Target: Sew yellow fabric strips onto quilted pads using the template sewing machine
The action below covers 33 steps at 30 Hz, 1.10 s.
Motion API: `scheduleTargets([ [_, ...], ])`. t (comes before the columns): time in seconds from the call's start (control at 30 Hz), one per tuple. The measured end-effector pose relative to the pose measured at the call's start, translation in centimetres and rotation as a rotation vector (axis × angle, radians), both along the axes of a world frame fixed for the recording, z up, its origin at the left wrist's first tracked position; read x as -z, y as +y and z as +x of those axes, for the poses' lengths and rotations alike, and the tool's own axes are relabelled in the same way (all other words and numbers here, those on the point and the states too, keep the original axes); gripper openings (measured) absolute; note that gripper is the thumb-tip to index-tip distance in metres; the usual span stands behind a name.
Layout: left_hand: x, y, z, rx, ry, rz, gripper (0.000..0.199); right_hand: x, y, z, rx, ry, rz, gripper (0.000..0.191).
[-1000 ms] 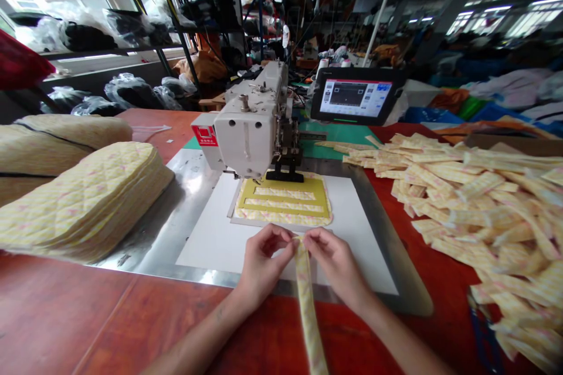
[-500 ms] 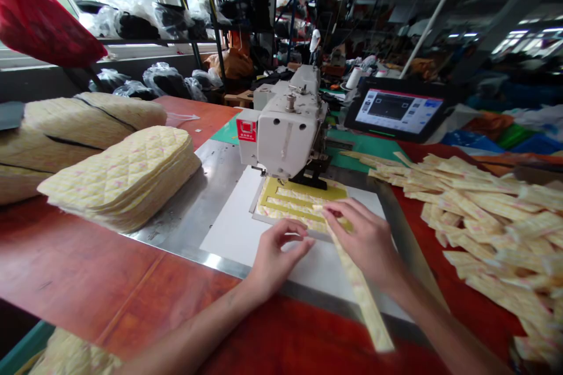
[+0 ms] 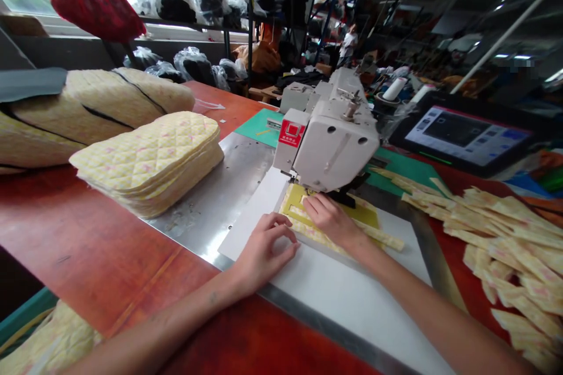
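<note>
Windows and shelves of bagged goods stand behind a red bench (image 3: pixel 118 252), with a person (image 3: pixel 349 45) far back in the room. Mid-bench, back from its near edge, a narrow quilted strip (image 3: pixel 383 237) slants over a yellow-green template (image 3: pixel 366 215), its right end free towards the right corner of a white sheet (image 3: pixel 316 284). The right hand (image 3: pixel 332 222) has its fingers bent close together over the strip's left end; whether the thumb pinches it is hidden. The left hand (image 3: pixel 264 249) is loosely curled, thumb and fingers apart with nothing visible between them, just beside the near edge of a quilted panel (image 3: pixel 308 231) under the template. The step in hand looks like placing the strip against the slots; squaring it calls for steady fingertips and the free end drawn straight. A sewing machine head (image 3: pixel 336 143) overhangs the template's far side. Further out, stacked panels (image 3: pixel 149 155) sit towards the bench's left side, loose strips (image 3: pixel 523 252) are heaped towards its right, and a display (image 3: pixel 466 135) stands behind them.
</note>
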State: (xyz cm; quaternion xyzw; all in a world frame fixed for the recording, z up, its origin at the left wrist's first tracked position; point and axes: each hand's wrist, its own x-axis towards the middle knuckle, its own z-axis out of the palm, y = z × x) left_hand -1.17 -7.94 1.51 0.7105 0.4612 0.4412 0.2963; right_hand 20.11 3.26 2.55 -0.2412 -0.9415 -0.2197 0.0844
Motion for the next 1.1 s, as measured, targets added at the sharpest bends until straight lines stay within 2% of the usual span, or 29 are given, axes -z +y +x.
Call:
scheduleTargets([
  [0.13,0.3,1.4,-0.7,0.074,0.058,0.042,0.008,0.4,0.3,0.1,-0.011,-0.069,0.031,0.017],
  [0.3,0.5,4.1,-1.5,0.106,0.137,0.142,0.010,0.5,0.4,-0.1,0.021,-0.048,-0.104,0.023],
  [0.53,0.3,7.2,-1.7,0.116,0.383,0.269,0.024,1.6,-0.6,0.8,0.090,0.426,-0.493,0.047],
  [0.7,0.3,8.6,-0.7,0.260,0.584,0.387,0.036,2.0,-0.9,1.4,0.092,0.517,-0.639,0.048],
  [0.8,0.8,9.2,-0.4,0.283,0.661,0.422,0.041,2.0,-1.1,1.8,0.093,0.503,-0.672,0.049],
  [0.93,1.0,9.1,-0.3,0.239,0.707,0.437,0.040,2.3,-1.7,2.2,0.127,0.536,-0.675,0.048],
  [1.1,0.7,8.1,0.5,0.151,0.733,0.401,0.039,2.9,-2.5,2.3,0.171,0.638,-0.493,0.045],
])
